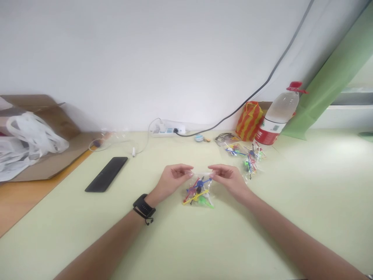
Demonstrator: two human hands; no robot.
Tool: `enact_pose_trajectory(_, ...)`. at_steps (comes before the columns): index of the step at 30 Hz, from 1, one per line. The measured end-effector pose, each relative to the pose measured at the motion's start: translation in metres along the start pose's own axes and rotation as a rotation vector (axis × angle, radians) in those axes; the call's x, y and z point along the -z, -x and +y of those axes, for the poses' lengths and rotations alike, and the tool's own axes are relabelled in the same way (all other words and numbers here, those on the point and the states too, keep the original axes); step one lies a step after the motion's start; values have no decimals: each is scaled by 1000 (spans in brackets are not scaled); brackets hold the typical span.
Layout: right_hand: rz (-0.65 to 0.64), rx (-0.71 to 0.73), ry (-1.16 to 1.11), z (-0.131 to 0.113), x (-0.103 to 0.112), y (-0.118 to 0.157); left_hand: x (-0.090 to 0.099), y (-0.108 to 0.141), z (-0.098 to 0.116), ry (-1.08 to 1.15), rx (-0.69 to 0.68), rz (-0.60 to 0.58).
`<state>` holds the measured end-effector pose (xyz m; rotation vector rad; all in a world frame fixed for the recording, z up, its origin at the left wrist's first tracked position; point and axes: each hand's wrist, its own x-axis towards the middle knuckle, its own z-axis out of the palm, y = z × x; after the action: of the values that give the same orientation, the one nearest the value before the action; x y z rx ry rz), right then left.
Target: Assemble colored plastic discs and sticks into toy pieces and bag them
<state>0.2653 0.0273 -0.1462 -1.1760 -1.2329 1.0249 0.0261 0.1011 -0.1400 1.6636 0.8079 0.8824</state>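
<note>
A small clear plastic bag (199,192) of colourful plastic pieces is held by its top edge above the pale green table. Blue, red, yellow, green, white and black pieces show through the film. My left hand (175,178) pinches the bag's upper left corner between thumb and fingers; a black watch (144,206) is on that wrist. At the upper right corner, my right hand (229,179) pinches the film in the same way. Farther back on the right lie several similar bags of coloured pieces (252,161).
A black phone (106,175) lies left of my hands. Behind stand a power strip (167,130), a large water bottle (278,112) and a red-yellow striped bag (249,121). An open cardboard box (70,151) with white plastic occupies the left. A dark cable (233,112) runs along the wall.
</note>
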Motion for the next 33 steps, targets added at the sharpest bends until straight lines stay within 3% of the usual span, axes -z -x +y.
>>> enact_pose_trajectory(5, -37, 159, 243, -2, 0, 1, 1, 2, 4, -267, -124, 13)
enact_pose_trajectory(8, -25, 236, 329, -4, -1, 4, 0, 3, 7, -277, -138, 9)
enact_pose_trajectory(19, -32, 208, 126, -5, 0, 6, 1, 3, 7, -39, -65, 6)
enact_pose_trajectory(26, -91, 146, 156, -10, 1, 7, -5, 5, 5, 18, -13, 31)
enact_pose_trajectory(29, -86, 106, 127, -9, -1, 6, -7, 6, 5, -29, -17, 33)
enact_pose_trajectory(33, -80, 173, 215, -9, -3, 8, -9, 9, 13, -180, -69, -34)
